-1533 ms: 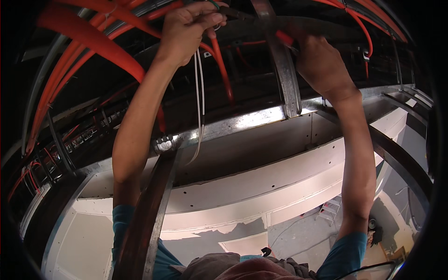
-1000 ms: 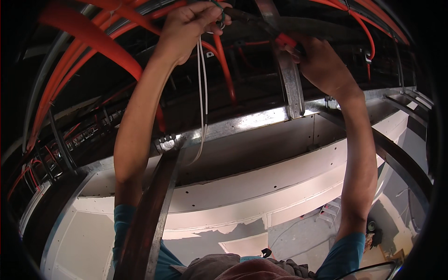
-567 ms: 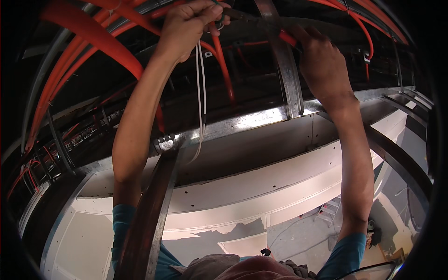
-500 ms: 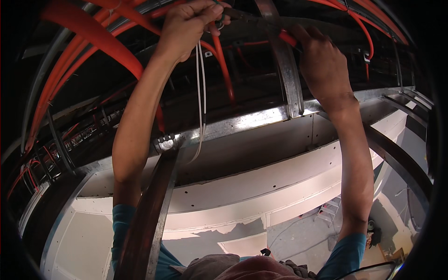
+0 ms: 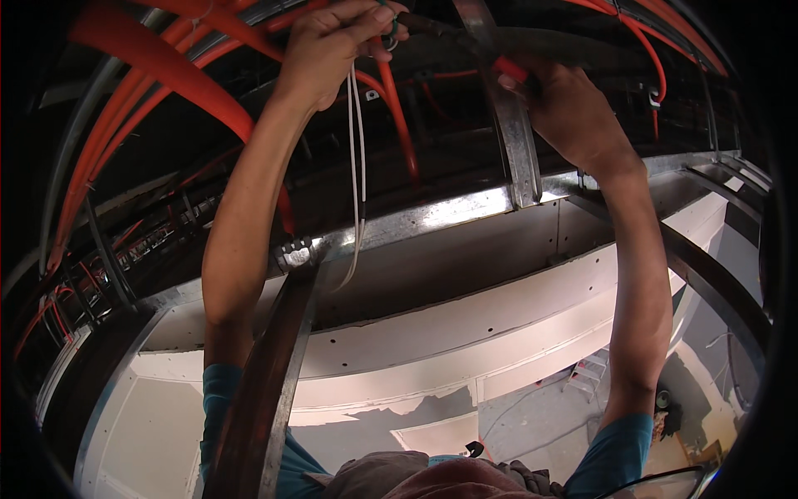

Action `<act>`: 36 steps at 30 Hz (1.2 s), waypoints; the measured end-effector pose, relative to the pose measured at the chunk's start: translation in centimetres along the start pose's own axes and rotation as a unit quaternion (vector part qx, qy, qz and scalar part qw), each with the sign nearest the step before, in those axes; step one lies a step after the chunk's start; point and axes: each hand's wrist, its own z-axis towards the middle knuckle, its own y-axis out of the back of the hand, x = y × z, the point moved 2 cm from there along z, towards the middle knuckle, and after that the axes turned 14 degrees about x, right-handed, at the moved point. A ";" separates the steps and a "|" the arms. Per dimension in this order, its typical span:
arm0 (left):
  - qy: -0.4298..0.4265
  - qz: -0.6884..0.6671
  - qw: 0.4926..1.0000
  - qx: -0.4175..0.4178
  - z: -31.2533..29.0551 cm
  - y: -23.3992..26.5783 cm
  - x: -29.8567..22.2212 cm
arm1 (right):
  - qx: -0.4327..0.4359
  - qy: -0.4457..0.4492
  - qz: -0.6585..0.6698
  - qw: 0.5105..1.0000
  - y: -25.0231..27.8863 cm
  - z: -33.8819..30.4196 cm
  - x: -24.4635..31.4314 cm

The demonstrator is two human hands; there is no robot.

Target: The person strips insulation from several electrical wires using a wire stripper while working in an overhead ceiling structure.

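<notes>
Up at the top edge my left hand (image 5: 328,54) pinches thin wires, with a green wire (image 5: 394,25) showing at the fingertips. A loop of white wires (image 5: 357,166) hangs below that hand, its lower end in front of the metal channel. To the right, my right hand (image 5: 578,116) is closed round the red handle of what look like pliers (image 5: 432,27). Their dark metal end reaches left to the wires at my left fingertips. Whether the jaws touch the wires is too dark to tell. Part of the tool lies behind a metal strip (image 5: 511,133).
Orange conduits (image 5: 166,71) curve across the upper left, and another conduit (image 5: 399,125) drops near the wires. A metal channel (image 5: 432,216) crosses below my hands. A dark beam (image 5: 266,391) slopes beside my left arm. Far below stands a stepladder (image 5: 587,373).
My right hand has turned and shifted slightly down, and the red handle has tipped up and to the left. The left hand stays nearly still on the wires.
</notes>
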 end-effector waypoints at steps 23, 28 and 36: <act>-0.008 0.004 1.000 0.012 0.3 0.2 0.2 | -0.091 -0.041 -0.205 0.974 1.5 -0.2 1.8; -0.037 0.045 0.998 0.031 -0.2 1.1 0.6 | 0.014 -0.035 -0.114 0.993 0.4 -0.4 1.3; 0.005 -0.008 1.000 0.003 0.2 0.0 -0.2 | -0.051 -0.041 -0.103 0.992 0.2 -0.4 1.5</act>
